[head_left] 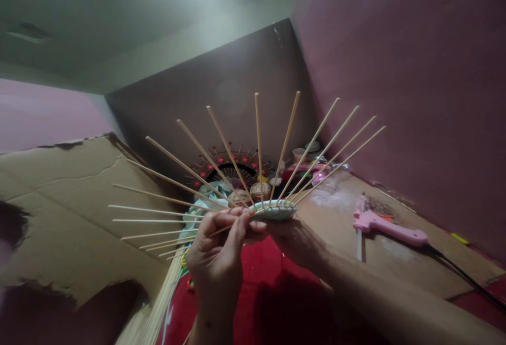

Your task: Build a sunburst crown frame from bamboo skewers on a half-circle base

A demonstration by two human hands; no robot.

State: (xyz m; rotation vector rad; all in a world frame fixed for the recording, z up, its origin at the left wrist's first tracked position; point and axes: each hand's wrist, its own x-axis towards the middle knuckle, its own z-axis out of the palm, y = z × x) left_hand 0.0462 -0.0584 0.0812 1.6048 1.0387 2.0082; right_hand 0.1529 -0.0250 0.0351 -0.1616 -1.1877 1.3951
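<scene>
My left hand (220, 246) is pinched on a thin wooden skewer (222, 230) at the rim of a small round disc (276, 211). Several skewers (257, 144) fan out from that disc, up and to the left. My right hand (297, 239) is under the disc and holds it from below, with its fingers mostly hidden in shadow.
A pink glue gun (389, 228) with a black cord lies on the brown board (395, 260) at the right. Balls of twine (260, 190), a round decorated craft piece (227, 164) and small cups stand behind. Torn cardboard (67, 208) leans at left. A bundle of skewers (160, 308) lies below, on red cloth (264, 281).
</scene>
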